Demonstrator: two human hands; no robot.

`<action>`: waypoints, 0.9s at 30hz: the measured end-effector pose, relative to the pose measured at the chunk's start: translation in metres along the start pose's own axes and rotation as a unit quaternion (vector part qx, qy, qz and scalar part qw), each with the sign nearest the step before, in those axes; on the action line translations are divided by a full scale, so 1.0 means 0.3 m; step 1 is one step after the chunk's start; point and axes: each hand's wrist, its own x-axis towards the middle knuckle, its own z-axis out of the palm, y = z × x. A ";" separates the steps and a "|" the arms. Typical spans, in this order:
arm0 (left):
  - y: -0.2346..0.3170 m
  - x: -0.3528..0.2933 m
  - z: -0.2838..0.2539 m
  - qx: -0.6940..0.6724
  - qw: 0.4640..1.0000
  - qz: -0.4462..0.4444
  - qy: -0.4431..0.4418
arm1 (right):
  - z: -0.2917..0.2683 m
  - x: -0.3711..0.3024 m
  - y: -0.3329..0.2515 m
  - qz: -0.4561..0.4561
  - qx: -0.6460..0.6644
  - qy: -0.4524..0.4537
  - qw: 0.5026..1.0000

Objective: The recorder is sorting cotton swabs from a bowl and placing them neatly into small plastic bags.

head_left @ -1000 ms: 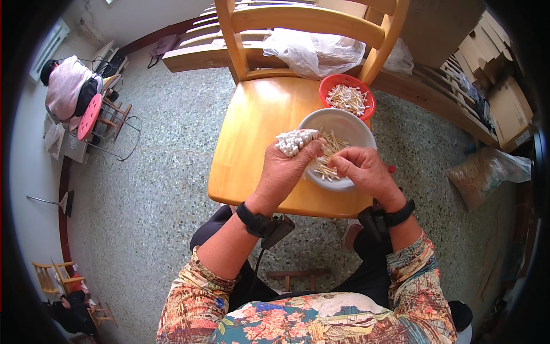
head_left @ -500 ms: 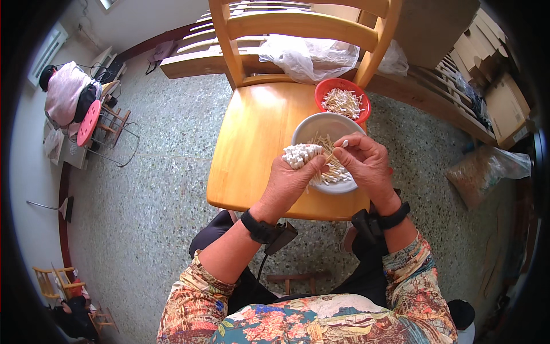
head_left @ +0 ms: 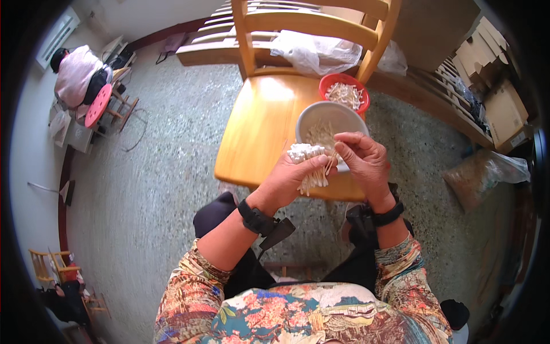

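Note:
My left hand is closed round a thick bundle of cotton swabs, white tips upward and more tips hanging out below. Right beside the bundle, my right hand pinches a cotton swab between thumb and fingers, its stick slanting against the bundle. Both hands are over the near side of a grey bowl with loose swabs inside, partly hidden by the hands. Behind the bowl, a red plastic basket holds more swabs. Bowl and basket stand on the seat of a wooden chair.
The chair's backrest rises at the far side. Behind it lie white plastic bags on a slatted wooden frame. Cardboard boxes and a filled clear sack are at right. Another person sits at far left near a pink round stool.
Both hands have come slightly nearer to me, with the bundle now tilted so its lower ends show. My right hand has brought its swab against the bundle. The whole view has shifted a little.

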 end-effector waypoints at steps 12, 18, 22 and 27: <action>-0.148 -0.516 0.151 -0.038 0.994 -0.099 -0.012 | 0.093 -0.534 -0.099 -0.046 -0.062 -0.081 0.994; -0.191 -0.651 0.182 0.001 0.984 -0.167 -0.057 | 0.110 -0.691 -0.208 -0.119 -0.080 -0.177 0.974; -0.211 -0.719 0.236 0.040 0.962 -0.233 -0.137 | 0.113 -0.731 -0.221 -0.155 -0.120 -0.355 0.914; -0.214 -0.750 0.243 0.129 0.942 -0.260 -0.170 | 0.077 -0.768 -0.269 -0.139 -0.084 -0.364 0.917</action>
